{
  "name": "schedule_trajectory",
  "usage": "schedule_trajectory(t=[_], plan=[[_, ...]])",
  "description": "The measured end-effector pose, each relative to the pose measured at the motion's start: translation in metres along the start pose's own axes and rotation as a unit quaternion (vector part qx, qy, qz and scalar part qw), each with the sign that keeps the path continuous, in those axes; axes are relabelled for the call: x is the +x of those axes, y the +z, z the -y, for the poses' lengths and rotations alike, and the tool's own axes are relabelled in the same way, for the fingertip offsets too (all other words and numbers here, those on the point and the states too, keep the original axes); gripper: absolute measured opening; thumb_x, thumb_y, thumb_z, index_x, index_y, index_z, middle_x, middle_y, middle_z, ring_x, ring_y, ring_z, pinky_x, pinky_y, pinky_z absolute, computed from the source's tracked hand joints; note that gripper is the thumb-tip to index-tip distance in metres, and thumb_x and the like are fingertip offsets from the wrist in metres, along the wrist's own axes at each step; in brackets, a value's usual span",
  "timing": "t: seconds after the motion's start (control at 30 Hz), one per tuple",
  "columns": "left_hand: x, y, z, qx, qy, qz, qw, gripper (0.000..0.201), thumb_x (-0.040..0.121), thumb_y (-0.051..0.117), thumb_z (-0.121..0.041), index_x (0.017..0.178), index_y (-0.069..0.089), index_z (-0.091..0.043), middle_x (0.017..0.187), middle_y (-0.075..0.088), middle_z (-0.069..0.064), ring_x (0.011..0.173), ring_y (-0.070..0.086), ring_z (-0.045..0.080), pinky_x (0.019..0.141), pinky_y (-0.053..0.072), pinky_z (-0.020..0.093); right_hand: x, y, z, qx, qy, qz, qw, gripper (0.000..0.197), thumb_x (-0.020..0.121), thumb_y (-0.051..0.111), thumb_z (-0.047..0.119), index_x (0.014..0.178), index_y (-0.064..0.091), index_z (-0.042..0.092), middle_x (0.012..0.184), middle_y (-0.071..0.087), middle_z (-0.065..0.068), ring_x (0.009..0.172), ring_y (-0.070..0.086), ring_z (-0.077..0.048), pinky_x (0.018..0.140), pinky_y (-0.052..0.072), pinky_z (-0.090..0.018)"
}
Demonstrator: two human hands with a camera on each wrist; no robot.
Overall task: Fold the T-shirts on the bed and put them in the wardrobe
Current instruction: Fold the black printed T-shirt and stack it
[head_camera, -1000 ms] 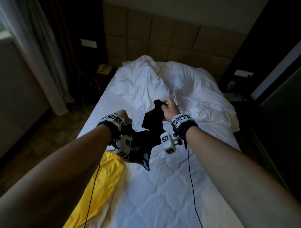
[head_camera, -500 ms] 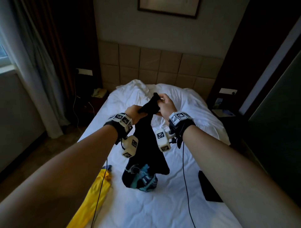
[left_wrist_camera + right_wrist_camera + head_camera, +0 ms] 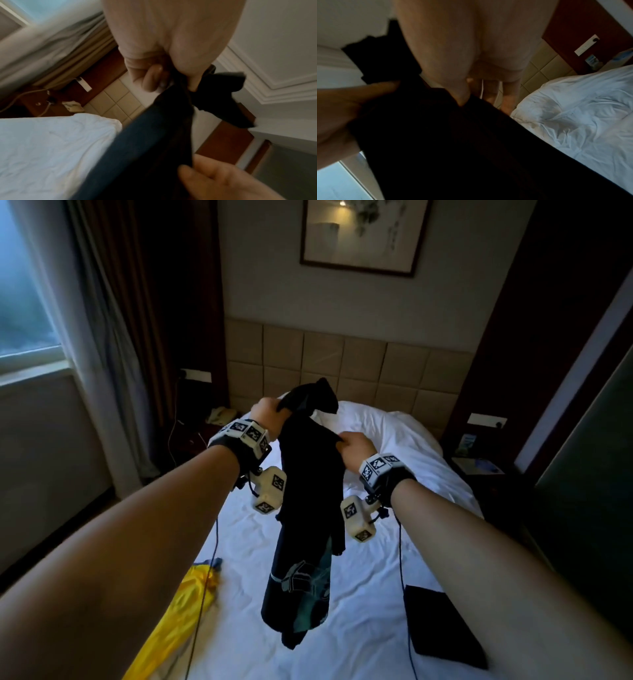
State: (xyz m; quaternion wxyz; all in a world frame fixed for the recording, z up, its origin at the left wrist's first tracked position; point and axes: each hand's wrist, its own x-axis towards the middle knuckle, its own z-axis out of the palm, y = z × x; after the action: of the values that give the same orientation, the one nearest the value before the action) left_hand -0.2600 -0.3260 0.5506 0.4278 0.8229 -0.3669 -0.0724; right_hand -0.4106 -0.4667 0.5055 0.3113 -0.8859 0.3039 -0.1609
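Moved: black T-shirt (image 3: pixel 308 508) now lifted higher, hanging clear above the bed (image 3: pixel 376 542).
Left hand (image 3: pixel 267 414): clutching its top.
Right hand (image 3: pixel 356 445): pinching the fabric lower.

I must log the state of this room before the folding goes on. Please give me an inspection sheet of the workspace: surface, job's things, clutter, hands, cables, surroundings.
Surface: bed with a rumpled white sheet.
Job's things: black T-shirt with a teal print, held up, hanging above the sheet; yellow T-shirt crumpled at the bed's left edge.
Clutter: flat black item on the sheet, right side; what it is cannot be told.
Hands: left hand grips the shirt's top; right hand pinches its edge lower down.
Cables: one thin cable hangs from each wrist.
Surroundings: padded headboard, framed picture, curtain, phone on the left nightstand.
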Motion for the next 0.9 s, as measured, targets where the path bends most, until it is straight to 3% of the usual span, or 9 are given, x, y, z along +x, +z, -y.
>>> schedule_trajectory(t=[0.13,0.2,0.27,0.37,0.5,0.63,0.73,0.8,0.9], plan=[[0.003,-0.011,0.017,0.032,-0.126,-0.075,0.989,0.033,0.099,0.04,-0.012,0.123,0.059,0.001,0.122,0.06,0.022,0.113,0.055,0.038,0.092,0.044,0.038,-0.005,-0.025,-0.01,0.044,-0.008,-0.02,0.999,0.024,0.099,0.043,0.014,0.109,0.063,0.005,0.104,0.066,-0.014,0.097,0.061,-0.03,0.081,0.045,-0.032],[0.0,-0.012,0.023,0.038,-0.144,-0.069,0.986,0.034,0.101,0.038,-0.013,0.125,0.056,0.002,0.126,0.058,0.022,0.117,0.053,0.039,0.099,0.042,0.042,-0.011,-0.031,-0.011,0.057,-0.024,0.014,0.998,0.018,0.092,0.058,0.023,0.103,0.065,0.011,0.1,0.069,-0.01,0.092,0.065,-0.025,0.082,0.05,-0.034],[-0.001,-0.012,0.03,0.052,-0.167,-0.075,0.982,0.035,0.1,0.037,-0.015,0.125,0.057,0.001,0.126,0.058,0.019,0.119,0.053,0.039,0.102,0.042,0.043,-0.014,-0.034,-0.009,0.017,-0.052,0.033,0.998,0.01,0.086,0.068,0.027,0.085,0.064,0.018,0.083,0.067,-0.001,0.077,0.064,-0.015,0.073,0.05,-0.031],[0.0,-0.015,0.033,0.02,-0.178,-0.089,0.98,0.038,0.097,0.042,-0.027,0.126,0.058,-0.008,0.126,0.059,0.016,0.109,0.058,0.035,0.098,0.045,0.042,-0.014,-0.035,-0.005,-0.034,-0.071,-0.008,0.997,0.031,0.09,0.063,0.026,0.063,0.049,0.023,0.061,0.052,0.005,0.058,0.05,-0.008,0.056,0.037,-0.025],[-0.011,-0.024,0.013,-0.068,-0.121,-0.049,0.989,0.034,0.1,0.042,-0.02,0.128,0.057,-0.009,0.104,0.063,0.014,0.085,0.06,0.029,0.071,0.043,0.029,-0.009,-0.034,-0.002,-0.081,-0.036,-0.022,0.996,0.031,0.092,0.058,0.025,0.064,0.047,0.018,0.06,0.049,0.0,0.059,0.05,-0.017,0.053,0.034,-0.026],[-0.012,-0.026,-0.014,-0.11,-0.034,0.002,0.993,0.032,0.1,0.04,-0.012,0.127,0.057,-0.009,0.084,0.06,0.005,0.064,0.054,0.014,0.056,0.04,0.023,-0.008,-0.03,0.017,-0.134,-0.055,0.073,0.987,0.013,0.093,0.057,0.021,0.093,0.065,0.01,0.09,0.062,-0.006,0.085,0.057,-0.022,0.068,0.042,-0.027],[-0.013,-0.025,-0.036,-0.125,0.03,0.055,0.99,0.033,0.099,0.043,-0.009,0.128,0.058,-0.007,0.098,0.066,0.009,0.084,0.063,0.02,0.076,0.052,0.028,-0.01,-0.017,0.043,-0.051,-0.096,0.156,0.982,0.039,0.082,0.074,0.025,0.116,0.061,0.011,0.113,0.064,-0.005,0.106,0.059,-0.021,0.095,0.046,-0.032],[-0.009,-0.027,-0.044,-0.081,0.067,0.101,0.989,0.031,0.099,0.047,-0.01,0.126,0.06,-0.007,0.115,0.065,0.009,0.104,0.062,0.022,0.096,0.049,0.034,-0.012,-0.009,0.062,-0.032,-0.112,0.175,0.978,0.049,0.078,0.078,0.032,0.118,0.061,0.01,0.112,0.066,-0.008,0.107,0.06,-0.02,0.095,0.048,-0.033],[-0.003,-0.036,-0.044,-0.06,0.103,0.117,0.986,0.023,0.093,0.059,-0.014,0.115,0.065,-0.009,0.117,0.066,0.011,0.108,0.062,0.024,0.101,0.047,0.04,-0.009,0.0,0.083,-0.006,-0.105,0.102,0.989,0.023,0.089,0.067,0.022,0.106,0.061,0.008,0.096,0.062,-0.007,0.099,0.058,-0.022,0.084,0.045,-0.031]])
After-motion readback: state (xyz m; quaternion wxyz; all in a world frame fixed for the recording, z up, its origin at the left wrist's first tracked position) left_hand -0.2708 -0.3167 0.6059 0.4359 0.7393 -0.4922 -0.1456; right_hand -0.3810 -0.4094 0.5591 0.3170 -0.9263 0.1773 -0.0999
